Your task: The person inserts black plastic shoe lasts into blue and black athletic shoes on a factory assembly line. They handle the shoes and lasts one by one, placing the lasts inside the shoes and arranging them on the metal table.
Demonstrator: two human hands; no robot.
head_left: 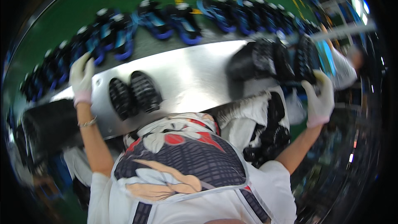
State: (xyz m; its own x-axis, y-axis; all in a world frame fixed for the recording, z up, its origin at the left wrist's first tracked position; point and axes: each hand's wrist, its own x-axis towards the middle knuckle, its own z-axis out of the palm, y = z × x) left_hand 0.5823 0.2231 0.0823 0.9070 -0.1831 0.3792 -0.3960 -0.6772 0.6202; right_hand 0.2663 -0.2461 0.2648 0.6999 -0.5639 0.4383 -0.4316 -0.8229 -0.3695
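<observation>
My left hand (82, 79), in a white glove, is raised at the far left edge of the metal table (195, 66). Its thumb and fingers stand apart beside a black and blue shoe (96, 52) in the row beyond; whether they touch it I cannot tell. Stretched out to the right, my gloved right hand (321, 99) has its fingers curled on the near end of a black shoe sole (304, 60). That sole is at the end of a cluster of black soles (261, 58). Two black treaded soles (134, 93) lie side by side on the table's left half.
A long row of black and blue shoes (182, 23) curves along the far side. At the left is a dark rolled or padded object (49, 124). White cloth (244, 116) and black pieces hang near my right side. Another person (342, 68) is at the far right.
</observation>
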